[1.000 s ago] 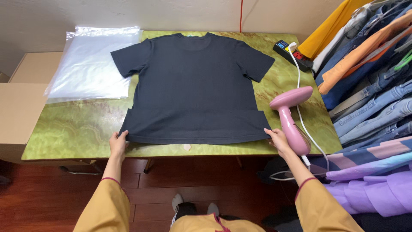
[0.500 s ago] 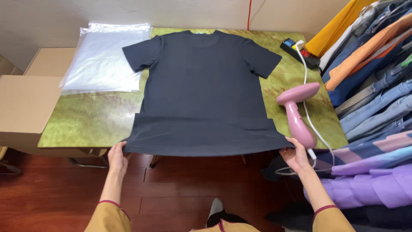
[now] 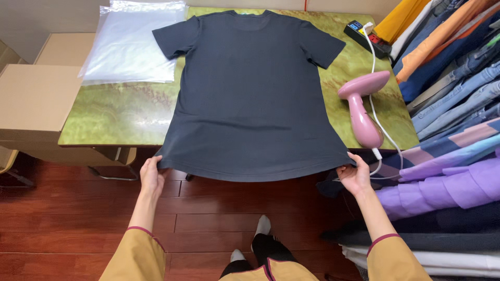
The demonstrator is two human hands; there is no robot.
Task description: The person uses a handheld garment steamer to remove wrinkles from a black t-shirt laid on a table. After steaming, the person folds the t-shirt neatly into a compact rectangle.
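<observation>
T-shirt point(image 3: 250, 93), dark navy and short-sleeved, lies flat on our green marbled table point(image 3: 112, 117), collar at the far edge and hem hanging just past the near edge over the wooden floor point(image 3: 78, 224).

From the head view, we pinch the hem at both bottom corners. Our left hand point(image 3: 151, 177) is closed on the left corner, fingers curled around the cloth, just off the table's near edge. Our right hand point(image 3: 355, 176) is closed on the right corner in the same way, thumb on top of the fabric. The hem sags slightly between the two hands. Our sleeves are mustard yellow with dark red cuffs, and our socked feet point(image 3: 255, 239) show below on the floor.

Left of the shirt, touching its sleeve, a stack of clear plastic bags point(image 3: 133, 44) lies on the far left part of the table. A cardboard box point(image 3: 34, 101) stands beside the table on the left.

Right of the shirt, a pink steamer point(image 3: 362, 106) lies on its side on the table, near the right hand but apart from it. Its white cord point(image 3: 376, 109) runs up to a black power strip point(image 3: 367, 37) at the far right corner. Folded clothes point(image 3: 453, 104) in denim, orange, purple and striped fabric are piled along the right side.
</observation>
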